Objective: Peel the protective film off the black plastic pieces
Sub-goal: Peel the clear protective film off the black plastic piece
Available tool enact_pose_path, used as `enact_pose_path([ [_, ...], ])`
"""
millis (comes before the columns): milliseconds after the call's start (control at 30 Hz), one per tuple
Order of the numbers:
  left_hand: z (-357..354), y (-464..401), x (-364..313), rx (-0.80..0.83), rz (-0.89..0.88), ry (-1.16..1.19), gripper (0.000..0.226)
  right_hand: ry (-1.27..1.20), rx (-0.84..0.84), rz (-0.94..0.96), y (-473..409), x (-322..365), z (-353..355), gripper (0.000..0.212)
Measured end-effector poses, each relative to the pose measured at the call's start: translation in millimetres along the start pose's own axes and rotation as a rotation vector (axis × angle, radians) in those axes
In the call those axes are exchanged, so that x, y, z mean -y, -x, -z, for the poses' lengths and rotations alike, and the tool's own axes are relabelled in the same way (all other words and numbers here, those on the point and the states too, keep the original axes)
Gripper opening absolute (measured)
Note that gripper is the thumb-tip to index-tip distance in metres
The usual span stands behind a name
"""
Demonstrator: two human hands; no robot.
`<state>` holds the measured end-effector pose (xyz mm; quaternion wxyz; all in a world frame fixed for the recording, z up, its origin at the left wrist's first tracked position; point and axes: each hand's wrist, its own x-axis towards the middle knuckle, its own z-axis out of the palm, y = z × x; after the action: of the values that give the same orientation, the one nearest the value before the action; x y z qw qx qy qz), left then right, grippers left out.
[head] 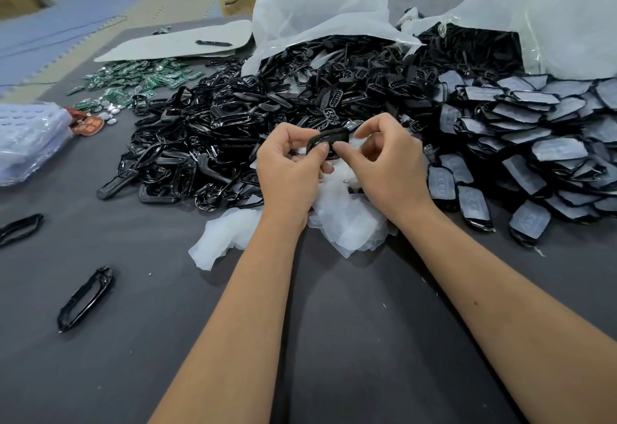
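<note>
A small black plastic piece (329, 139) is held up over the table between both hands. My left hand (289, 169) grips its left end, thumb on the front edge. My right hand (389, 163) pinches at its right side with thumb and forefinger. Under the hands lies a heap of peeled clear film (344, 216). A big pile of bare black frames (207, 143) spreads to the left and behind. To the right, black pieces still covered in pale film (541, 143) are stacked in a mound.
Two loose black frames (85, 301) (20, 228) lie on the grey table at the left. Green circuit boards (140, 81) sit at the back left near a white sheet with a pen (213, 43). White plastic bags (320, 12) (551, 12) spill parts at the back.
</note>
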<state>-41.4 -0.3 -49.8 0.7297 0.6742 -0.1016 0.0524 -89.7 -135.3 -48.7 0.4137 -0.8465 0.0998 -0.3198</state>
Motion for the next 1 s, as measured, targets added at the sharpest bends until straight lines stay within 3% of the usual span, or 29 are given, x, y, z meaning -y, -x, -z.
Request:
enact_pose_path([
  [100, 2.6, -3.7, -1.6, -0.121, 0.028, 0.089, 0.021, 0.203, 0.297, 0.111, -0.6, 1.0, 1.5, 0.049],
  [200, 4.0, -6.7, -3.5, -0.197, 0.088, 0.186, 0.023, 0.286, 0.455, 0.154, -1.6, 0.7, 2.9, 0.041],
  [367, 2.2, -6.8, -2.4, -0.182, 0.095, 0.158, 0.022, 0.012, 0.323, 0.145, -1.1, -5.1, 2.5, 0.021],
  [533, -2.4, -2.7, 6.4, -0.090, 0.019, -0.273, 0.017, -0.177, 0.197, 0.056, -2.1, -8.6, 1.9, 0.017],
  [633, -3.9, -1.8, 6.9, -0.077, -0.006, -0.352, 0.018, -0.262, 0.171, -0.009, -3.7, -10.6, 3.5, 0.016],
  [767, -4.4, -1.7, 5.2, -0.133, 0.008, -0.244, 0.019, -0.248, 0.139, -0.007, -3.8, -9.8, 3.8, 0.016],
  [900, -0.3, -3.7, -1.2, -0.217, -0.018, 0.042, 0.019, -0.005, 0.140, 0.103, 0.7, -5.0, 0.7, 0.019],
  [1000, -1.2, -2.2, -5.3, -0.229, -0.072, 0.097, 0.019, 0.099, 0.151, 0.149, 2.9, -1.0, -2.7, 0.021],
])
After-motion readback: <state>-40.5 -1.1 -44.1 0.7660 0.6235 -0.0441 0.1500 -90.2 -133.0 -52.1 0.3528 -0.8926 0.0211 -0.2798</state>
